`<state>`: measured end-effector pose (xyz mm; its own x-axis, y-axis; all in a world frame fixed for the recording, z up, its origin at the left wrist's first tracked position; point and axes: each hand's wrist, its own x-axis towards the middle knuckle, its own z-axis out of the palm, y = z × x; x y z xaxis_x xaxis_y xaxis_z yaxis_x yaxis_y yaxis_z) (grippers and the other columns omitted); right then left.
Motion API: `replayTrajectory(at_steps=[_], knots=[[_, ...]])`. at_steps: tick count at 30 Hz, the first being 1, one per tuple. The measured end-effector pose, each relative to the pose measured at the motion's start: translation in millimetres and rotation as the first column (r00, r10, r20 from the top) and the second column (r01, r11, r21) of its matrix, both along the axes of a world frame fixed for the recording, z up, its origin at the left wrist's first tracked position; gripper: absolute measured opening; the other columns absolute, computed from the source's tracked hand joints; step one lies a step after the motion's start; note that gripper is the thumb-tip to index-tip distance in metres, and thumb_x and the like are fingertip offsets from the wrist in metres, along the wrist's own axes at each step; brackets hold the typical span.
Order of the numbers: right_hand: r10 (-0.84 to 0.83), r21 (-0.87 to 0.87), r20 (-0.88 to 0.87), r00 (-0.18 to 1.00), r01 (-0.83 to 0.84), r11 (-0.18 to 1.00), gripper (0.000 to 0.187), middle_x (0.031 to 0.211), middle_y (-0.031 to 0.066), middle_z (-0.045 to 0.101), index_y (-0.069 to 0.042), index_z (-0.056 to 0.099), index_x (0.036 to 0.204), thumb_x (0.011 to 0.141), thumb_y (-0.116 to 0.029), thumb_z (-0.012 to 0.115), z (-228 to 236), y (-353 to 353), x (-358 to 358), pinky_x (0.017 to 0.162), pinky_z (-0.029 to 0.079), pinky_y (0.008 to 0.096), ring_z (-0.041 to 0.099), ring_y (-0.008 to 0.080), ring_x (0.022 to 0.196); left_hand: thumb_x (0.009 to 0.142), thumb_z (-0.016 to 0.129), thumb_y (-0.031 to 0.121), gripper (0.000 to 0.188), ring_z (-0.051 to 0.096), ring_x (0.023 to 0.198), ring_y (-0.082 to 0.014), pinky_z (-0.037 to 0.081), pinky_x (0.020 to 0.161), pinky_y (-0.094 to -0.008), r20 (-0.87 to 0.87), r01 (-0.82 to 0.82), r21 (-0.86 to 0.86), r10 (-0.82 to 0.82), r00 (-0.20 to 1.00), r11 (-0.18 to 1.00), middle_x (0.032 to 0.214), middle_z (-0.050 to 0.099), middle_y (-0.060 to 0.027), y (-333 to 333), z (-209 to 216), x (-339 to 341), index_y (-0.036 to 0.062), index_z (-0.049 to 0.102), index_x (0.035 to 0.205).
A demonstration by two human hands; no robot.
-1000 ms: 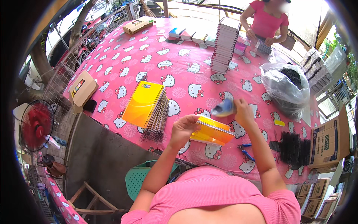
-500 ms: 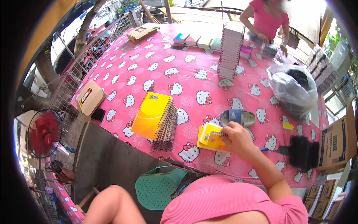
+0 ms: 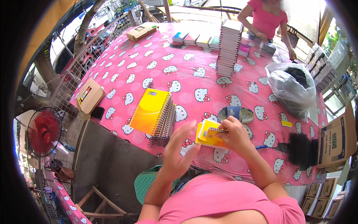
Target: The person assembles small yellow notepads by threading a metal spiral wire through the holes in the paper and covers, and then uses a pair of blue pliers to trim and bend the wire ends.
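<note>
Find the small yellow spiral notebook (image 3: 213,139) near the front edge of the pink worktop (image 3: 179,100), lying over other yellow covers (image 3: 199,136) and not quite aligned with them. Note the fingers of the right hand (image 3: 235,135) grasping this notebook at the coil, near its right end. Note also the left hand (image 3: 179,149), blurred, with fingers released and spread, just beside the left edges; not possible to tell about contact there.

For good handling, pinch near the coil only lightly, without pressing the wire rings out of round shape. Bring the left fingers flat against the loose edges, and tap covers and pages even before any lifting. Support from below with the thumb, to avoid bending of the thin covers. Lift straight instead of dragging, because of possible catching of the coil. Mind the blue-and-grey slipper (image 3: 235,111) lying just behind, better not to be pushed with the knuckles. Leave free space also toward the larger yellow spiral notebooks (image 3: 149,112), stacked at the left with coils facing right.
</note>
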<state>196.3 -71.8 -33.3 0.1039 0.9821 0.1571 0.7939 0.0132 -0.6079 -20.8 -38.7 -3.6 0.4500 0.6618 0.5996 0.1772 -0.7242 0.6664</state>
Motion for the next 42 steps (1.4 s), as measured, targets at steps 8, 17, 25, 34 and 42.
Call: replayTrajectory(at_steps=[8,17,25,34,42], knots=[[0.059,0.076,0.089,0.994,-0.066,0.995,0.019,0.086,0.0112,0.054,-0.003,0.057,0.083,0.071,-0.012,0.069,4.2,-4.6,3.8,0.072,0.045,0.0409,0.055,0.0307,0.085,0.083,0.064,-0.002,0.029,0.058,0.105,-0.0157,0.046,0.091,-0.0312,0.247,0.262,-0.572,-0.141,0.959,0.777,0.11,0.063,-0.0086,31.1,-119.6,49.9,-0.0003,0.061,0.112],[0.047,-0.001,-0.022,0.999,-0.047,0.999,0.019,0.085,0.0122,0.053,-0.001,0.058,0.082,0.074,-0.014,0.068,14.8,-4.8,-1.0,0.071,0.045,0.0401,0.055,0.0307,0.083,0.087,0.06,-0.004,0.021,0.063,0.089,-0.013,0.054,0.077,-0.0247,0.485,0.369,-0.616,-0.034,0.874,0.696,0.1,0.066,-0.0091,22.8,-125.2,52.7,0.0002,0.065,0.107],[0.145,0.062,0.164,0.976,-0.157,0.986,0.013,0.08,0.0116,0.056,-0.003,0.061,0.08,0.077,-0.015,0.064,6.0,-0.2,0.2,0.072,0.046,0.0407,0.057,0.0291,0.08,0.087,0.06,-0.004,0.019,0.063,0.089,-0.0119,0.053,0.076,-0.0241,0.511,0.375,-0.608,-0.016,0.859,0.7,0.097,0.066,-0.0089,17.9,-122.4,54.4,-0.0005,0.064,0.105],[0.142,0.123,0.104,0.984,-0.154,0.98,0.014,0.08,0.0118,0.057,-0.001,0.061,0.083,0.078,-0.015,0.064,13.9,5.7,-7.7,0.071,0.045,0.0414,0.057,0.0307,0.083,0.085,0.06,-0.007,0.021,0.063,0.091,-0.014,0.054,0.079,-0.026,0.486,0.325,-0.661,0.056,0.872,0.676,0.099,0.066,-0.0105,13.3,-113.0,55.0,-0.0033,0.063,0.106],[0.224,-0.032,0.202,0.953,-0.222,0.974,0.014,0.085,0.0131,0.06,-0.002,0.061,0.088,0.083,-0.014,0.059,8.0,2.4,0.7,0.077,0.047,0.041,0.058,0.0299,0.089,0.085,0.062,-0.006,0.02,0.063,0.093,-0.0134,0.051,0.081,-0.0251,0.491,0.332,-0.617,0.019,0.871,0.714,0.099,0.066,-0.0084,12.6,-119.0,57.1,-0.0032,0.063,0.105]])
